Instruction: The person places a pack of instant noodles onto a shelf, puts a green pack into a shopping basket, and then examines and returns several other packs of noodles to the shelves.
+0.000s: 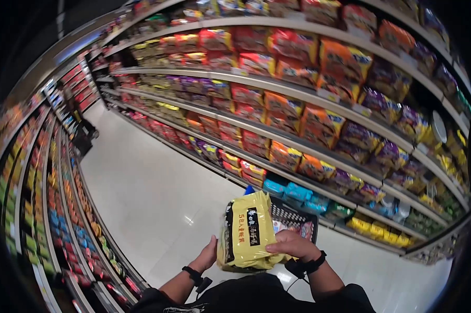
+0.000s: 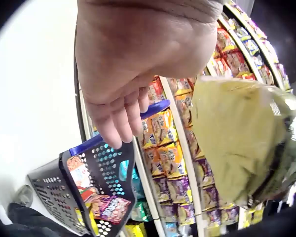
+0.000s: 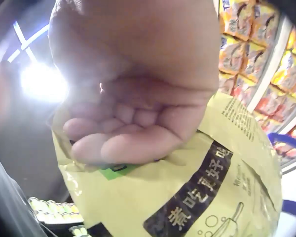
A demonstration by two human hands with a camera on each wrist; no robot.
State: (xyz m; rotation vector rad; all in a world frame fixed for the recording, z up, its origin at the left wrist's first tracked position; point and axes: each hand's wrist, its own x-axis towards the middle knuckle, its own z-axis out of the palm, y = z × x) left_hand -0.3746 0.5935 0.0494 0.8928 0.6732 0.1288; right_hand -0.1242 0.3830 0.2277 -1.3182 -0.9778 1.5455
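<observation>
1. R hand (image 1: pixel 294 245) grips yellow pack (image 1: pixel 257 253) at its 4 o'clock; firm hold advised, w/o crushing contents.
2. L hand (image 1: pixel 209 254), fingers loose, holds nothing, near pack's 8 o'clock; prob. best supporting that side.
3. Pack's approx. 6 o'clock in head view; basket (image 2: pixel 53 185) at its 2 o'clock, so mind rim.

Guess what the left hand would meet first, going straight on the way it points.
The left hand would probably meet the black basket, perhaps its blue handle first; how deep they lie is unclear.
</observation>
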